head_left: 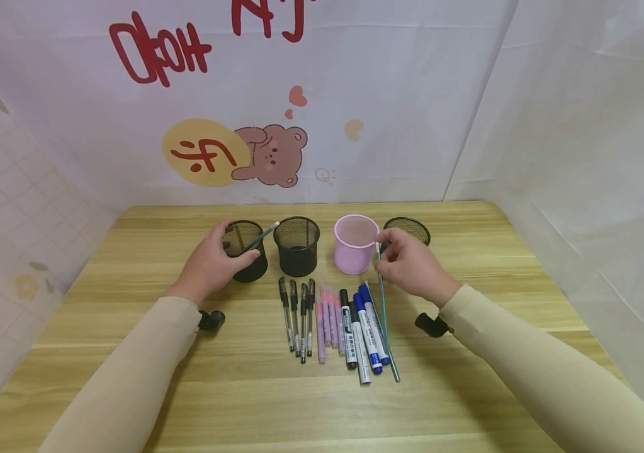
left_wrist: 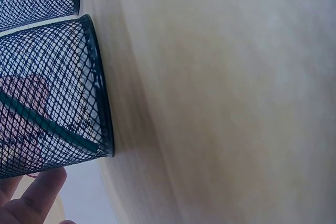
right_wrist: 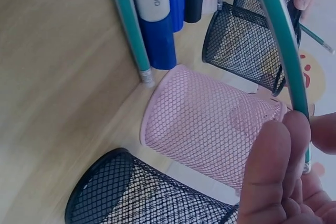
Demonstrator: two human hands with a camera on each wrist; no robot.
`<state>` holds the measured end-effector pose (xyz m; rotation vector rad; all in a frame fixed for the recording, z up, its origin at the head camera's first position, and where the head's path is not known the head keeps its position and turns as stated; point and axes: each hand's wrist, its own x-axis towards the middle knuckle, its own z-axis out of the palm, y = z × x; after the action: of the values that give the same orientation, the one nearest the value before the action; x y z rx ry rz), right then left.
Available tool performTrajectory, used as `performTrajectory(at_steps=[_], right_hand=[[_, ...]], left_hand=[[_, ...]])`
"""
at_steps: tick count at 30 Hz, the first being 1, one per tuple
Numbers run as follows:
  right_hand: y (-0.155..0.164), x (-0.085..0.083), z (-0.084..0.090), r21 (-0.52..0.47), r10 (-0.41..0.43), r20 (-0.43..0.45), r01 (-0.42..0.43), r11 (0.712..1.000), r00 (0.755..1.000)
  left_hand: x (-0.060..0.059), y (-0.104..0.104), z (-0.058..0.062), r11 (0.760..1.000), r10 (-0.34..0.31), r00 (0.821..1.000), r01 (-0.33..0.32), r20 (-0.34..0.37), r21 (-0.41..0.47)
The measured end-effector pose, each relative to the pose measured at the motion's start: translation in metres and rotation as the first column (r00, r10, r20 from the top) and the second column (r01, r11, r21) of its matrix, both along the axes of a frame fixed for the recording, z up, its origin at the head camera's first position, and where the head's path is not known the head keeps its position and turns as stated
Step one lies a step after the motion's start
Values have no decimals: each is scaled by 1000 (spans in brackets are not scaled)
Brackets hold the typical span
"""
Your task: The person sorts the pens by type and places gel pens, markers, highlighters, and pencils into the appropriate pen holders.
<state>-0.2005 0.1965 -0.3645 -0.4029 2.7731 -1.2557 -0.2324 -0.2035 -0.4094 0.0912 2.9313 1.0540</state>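
From above, through the head camera, my left hand (head_left: 211, 261) curls around the leftmost black wire-mesh pen cup (head_left: 246, 250) on the pale wooden surface (head_left: 469, 377), its grip closed on the cup's side. A green pencil with a white tip (head_left: 260, 237) leans out of that cup. My right hand (head_left: 412, 264) pinches the top end of a second slim green pencil (head_left: 383, 314), whose lower end slants down toward the row of pens. Just beside that hand stands the pink mesh cup (head_left: 354, 243), with another black mesh cup (head_left: 297, 245) to its left and a third black mesh cup (head_left: 409, 228) partly hidden behind my knuckles. Black ballpoint pens (head_left: 297, 314), pink pens (head_left: 328, 321) and blue-and-white markers (head_left: 364, 330) lie side by side near the cups.

Close at my left wrist, the mesh cup fills the left side, a green pencil visible through its wire, my fingertips (left_wrist: 37, 198) at its lower edge.

Close at my right wrist, my fingers (right_wrist: 273, 166) grip the green pencil near its metal end, right in front of the pink cup, with the black cups on both sides.
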Motion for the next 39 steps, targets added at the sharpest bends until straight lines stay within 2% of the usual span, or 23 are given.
performTrajectory(at_steps=[5, 9, 14, 19, 23, 29, 39], right_hand=[[1, -3, 2, -110, -25, 6, 26, 994, 1000], [-1, -5, 5, -219, -58, 19, 61, 974, 998], [-8, -5, 9, -349, -102, 4, 97, 932, 995], [-17, -6, 9, -455, -128, -51, 91, 886, 990], [-25, -7, 8, -542, -148, -80, 81, 836, 986], [-38, -7, 8, -670, -182, -104, 67, 740, 978], [-69, -8, 13, -786, -249, -159, 30, 617, 955]], left_hand=[[0, 0, 0, 1000, 2, 1000, -2, 5, 5], [0, 0, 0, 1000, 2, 1000, -2, 4, 9], [-1, -1, -1, 1000, 2, 1000, -2, 0, 6], [-1, -1, -1, 1000, 1, 1000, -1, -1, 6], [-1, -1, -1, 1000, 1, 1000, -1, -1, 7], [-1, -1, 0, 1000, 2, 1000, -2, -2, 6], [-1, 1, 1, 1000, 3, 1000, -3, -1, -2]])
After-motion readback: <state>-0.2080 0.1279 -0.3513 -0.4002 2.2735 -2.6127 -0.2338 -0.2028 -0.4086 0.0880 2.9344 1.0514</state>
